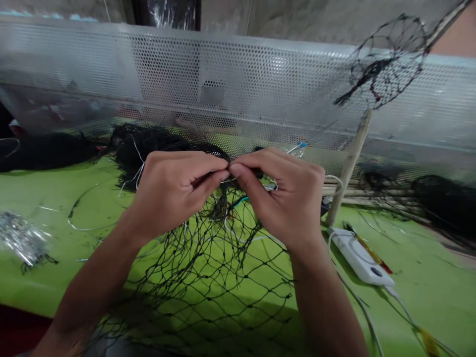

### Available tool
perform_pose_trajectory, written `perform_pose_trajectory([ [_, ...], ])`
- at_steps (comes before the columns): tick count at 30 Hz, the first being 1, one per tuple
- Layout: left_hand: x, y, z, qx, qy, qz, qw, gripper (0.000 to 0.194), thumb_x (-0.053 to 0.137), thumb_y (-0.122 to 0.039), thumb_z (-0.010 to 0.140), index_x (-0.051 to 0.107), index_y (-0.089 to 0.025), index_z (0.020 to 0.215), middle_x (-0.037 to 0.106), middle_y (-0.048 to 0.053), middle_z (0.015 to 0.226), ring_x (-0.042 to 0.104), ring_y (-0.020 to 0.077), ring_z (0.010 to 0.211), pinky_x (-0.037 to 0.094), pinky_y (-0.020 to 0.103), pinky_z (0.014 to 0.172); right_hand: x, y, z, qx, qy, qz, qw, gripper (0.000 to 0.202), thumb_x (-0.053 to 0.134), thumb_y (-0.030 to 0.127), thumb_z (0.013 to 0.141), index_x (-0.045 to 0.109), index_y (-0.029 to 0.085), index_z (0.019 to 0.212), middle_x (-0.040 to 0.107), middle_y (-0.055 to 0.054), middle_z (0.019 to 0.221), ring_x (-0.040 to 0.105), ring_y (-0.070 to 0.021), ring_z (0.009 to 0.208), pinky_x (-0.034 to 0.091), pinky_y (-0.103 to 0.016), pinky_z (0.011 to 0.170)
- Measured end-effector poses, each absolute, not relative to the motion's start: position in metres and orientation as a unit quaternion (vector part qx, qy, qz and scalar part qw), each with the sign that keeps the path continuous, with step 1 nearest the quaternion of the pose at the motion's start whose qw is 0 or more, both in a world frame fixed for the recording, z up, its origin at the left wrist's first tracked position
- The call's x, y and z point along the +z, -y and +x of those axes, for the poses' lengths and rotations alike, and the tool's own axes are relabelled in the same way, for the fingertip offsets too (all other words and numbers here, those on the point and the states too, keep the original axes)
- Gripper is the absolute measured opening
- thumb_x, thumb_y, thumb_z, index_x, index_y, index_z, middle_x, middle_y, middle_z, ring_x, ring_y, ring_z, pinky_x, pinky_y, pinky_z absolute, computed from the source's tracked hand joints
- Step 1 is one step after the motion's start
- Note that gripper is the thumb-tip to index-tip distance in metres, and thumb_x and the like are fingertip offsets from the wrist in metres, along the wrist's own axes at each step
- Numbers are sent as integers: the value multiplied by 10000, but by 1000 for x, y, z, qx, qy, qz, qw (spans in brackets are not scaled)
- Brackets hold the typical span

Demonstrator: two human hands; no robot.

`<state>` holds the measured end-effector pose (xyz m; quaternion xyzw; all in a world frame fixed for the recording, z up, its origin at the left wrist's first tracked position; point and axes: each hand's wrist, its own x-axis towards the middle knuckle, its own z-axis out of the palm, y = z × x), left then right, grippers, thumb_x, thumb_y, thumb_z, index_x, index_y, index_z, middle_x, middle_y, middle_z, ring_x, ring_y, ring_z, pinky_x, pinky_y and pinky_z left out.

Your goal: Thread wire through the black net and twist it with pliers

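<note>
My left hand (174, 183) and my right hand (284, 191) meet in the middle of the view, thumbs against forefingers, their tips almost touching. Both pinch the top of a black knotted net (223, 267), which hangs below them in wide meshes and spreads toward me. The exact strand between the fingertips is too small to make out. Just under the pinch, the net bunches into a dark tangle (220, 206). A thin white cord (238, 238) runs behind the meshes.
A green tabletop (420, 267) lies below. On it are a heap of black netting (128, 153), shiny metal pieces (24, 238) at left and a white power strip (362, 258) at right. A wooden post (349, 168) stands before a perforated metal panel (260, 74); a small net (390, 64) hangs above.
</note>
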<state>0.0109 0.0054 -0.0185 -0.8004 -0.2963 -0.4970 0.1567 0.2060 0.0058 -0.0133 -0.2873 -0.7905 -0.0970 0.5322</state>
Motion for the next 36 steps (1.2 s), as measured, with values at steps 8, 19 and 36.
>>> perform_pose_trajectory([
  [8, -15, -13, 11, -463, 337, -820, -9, 125, 671, -283, 942, 762, -217, 886, 576, -51, 603, 426, 86, 507, 324, 239, 494, -17, -16, 210, 6, 788, -300, 538, 62, 728, 205, 928, 773, 235, 959, 774, 17, 863, 717, -160, 767, 570, -308, 726],
  [19, -8, -20, 4, -463, 344, -782, -237, 294, 574, -338, 988, 737, -171, 809, 465, -30, 557, 386, 95, 490, 274, 232, 425, -18, -13, 214, -198, 843, -216, 450, 123, 639, 119, 967, 702, 223, 988, 763, -28, 1019, 715, -141, 859, 563, -272, 736],
  [36, -5, -29, -4, -388, 336, -783, -352, 425, 702, -544, 914, 653, -196, 676, 394, -30, 512, 316, 87, 470, 226, 246, 435, -30, -29, 205, -350, 785, -144, 489, 144, 718, 139, 926, 706, 241, 1027, 790, -16, 943, 765, -160, 826, 629, -266, 683],
])
